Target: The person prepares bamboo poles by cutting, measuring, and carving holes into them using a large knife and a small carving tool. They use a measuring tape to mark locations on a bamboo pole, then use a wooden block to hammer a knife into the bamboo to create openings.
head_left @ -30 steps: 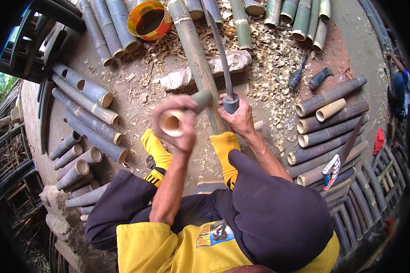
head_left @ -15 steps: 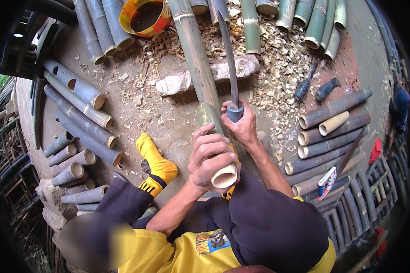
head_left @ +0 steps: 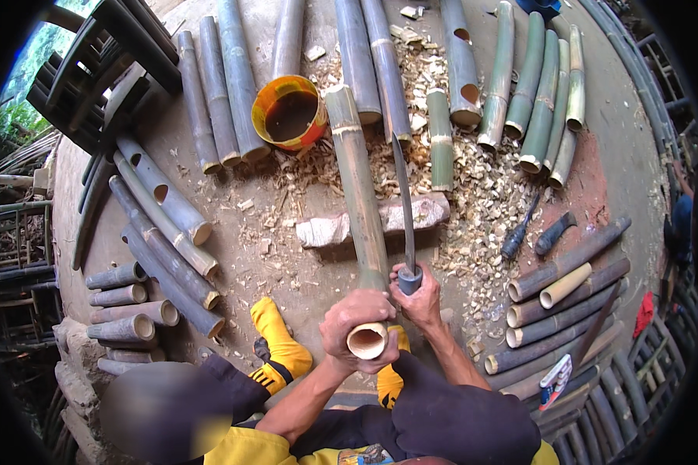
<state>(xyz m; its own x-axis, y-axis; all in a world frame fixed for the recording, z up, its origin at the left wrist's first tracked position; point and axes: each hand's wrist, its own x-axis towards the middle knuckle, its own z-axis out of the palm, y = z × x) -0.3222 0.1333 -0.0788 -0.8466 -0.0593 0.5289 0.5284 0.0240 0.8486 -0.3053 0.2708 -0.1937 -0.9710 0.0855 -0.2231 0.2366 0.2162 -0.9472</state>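
My left hand (head_left: 340,319) is closed around the near end of a bamboo pole (head_left: 357,186). Its pale, hollow cut end (head_left: 367,339) faces up at me. The pole runs away from me across a rough, pale wooden block (head_left: 324,232) lying on the ground. To the right of the pole, my right hand (head_left: 425,301) grips a machete by its grey handle (head_left: 409,280). The long dark blade (head_left: 405,201) points away from me, beside the pole and over the block.
Bamboo pieces lie on the left (head_left: 167,252), right (head_left: 570,260) and far side (head_left: 229,85). A yellow and red bucket of dark liquid (head_left: 290,113) stands beyond the block. Wood chips (head_left: 473,232) litter the ground. Two dark-handled tools (head_left: 555,233) lie right; another blade (head_left: 593,333) rests among the bamboo.
The view has tilted forward, so the pole's far end now shows. The pole's near end has turned more toward me, with my left hand wrapped round it. My right hand keeps the machete.
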